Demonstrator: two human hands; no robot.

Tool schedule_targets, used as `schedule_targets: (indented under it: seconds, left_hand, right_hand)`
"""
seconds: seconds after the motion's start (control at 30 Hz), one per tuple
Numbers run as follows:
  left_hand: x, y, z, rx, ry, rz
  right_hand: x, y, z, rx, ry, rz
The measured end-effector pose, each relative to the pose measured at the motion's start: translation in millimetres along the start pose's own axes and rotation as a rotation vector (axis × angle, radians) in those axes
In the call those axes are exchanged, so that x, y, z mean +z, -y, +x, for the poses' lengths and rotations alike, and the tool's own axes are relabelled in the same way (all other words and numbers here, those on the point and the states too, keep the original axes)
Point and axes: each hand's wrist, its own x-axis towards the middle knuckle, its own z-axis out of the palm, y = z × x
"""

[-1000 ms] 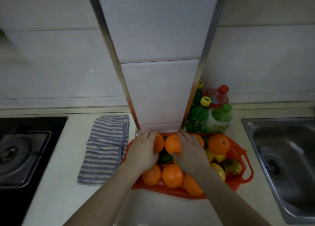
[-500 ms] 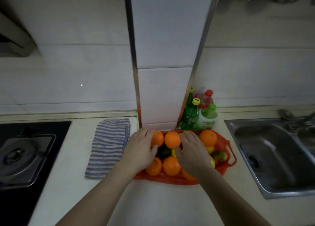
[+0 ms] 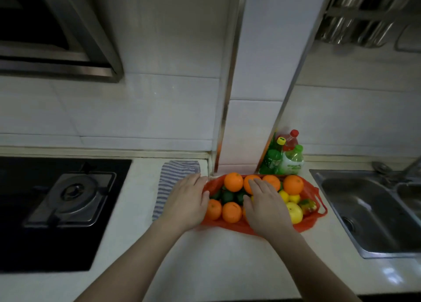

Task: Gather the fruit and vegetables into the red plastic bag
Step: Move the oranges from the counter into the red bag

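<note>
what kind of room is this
Most likely a home kitchen: a gas stove is set into the counter on the left, a steel sink sits on the right, and a range hood hangs above the stove.

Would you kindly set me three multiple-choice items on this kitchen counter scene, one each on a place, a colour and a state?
1. The striped cloth lies: A in a basket; B between the gas stove and the red plastic bag; C over a chair.
2. The rearmost bottle has a cap that is: A red; B blue; C white.
3. The right hand is: A gripping a knife; B clenched in the air; C open, flat on the fruit.
Answers: 1 B, stove on its left, bag on its right; 2 A, the cap shows red; 3 C, straight fingers rest on the fruit.
</note>
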Motion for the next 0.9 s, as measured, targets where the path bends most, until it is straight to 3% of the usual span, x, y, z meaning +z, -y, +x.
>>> schedule_targets:
  seconds: [0.43,0.63,0.9]
  left_hand:
    - [-37,-15,-55,0.043,-0.040,0.004]
    - [-33,-54,-67,0.136,-0.042,-0.025]
    - [-8,-131,-102,0.277,0.074,-0.039]
  right_hand:
    - [-40,22,-59,0.015,-0.054,0.013]
    - [-64,0,-97,0.084,-0.095,-0.011]
    - [-95,-52,-199,0.242,-0.103,-0.036]
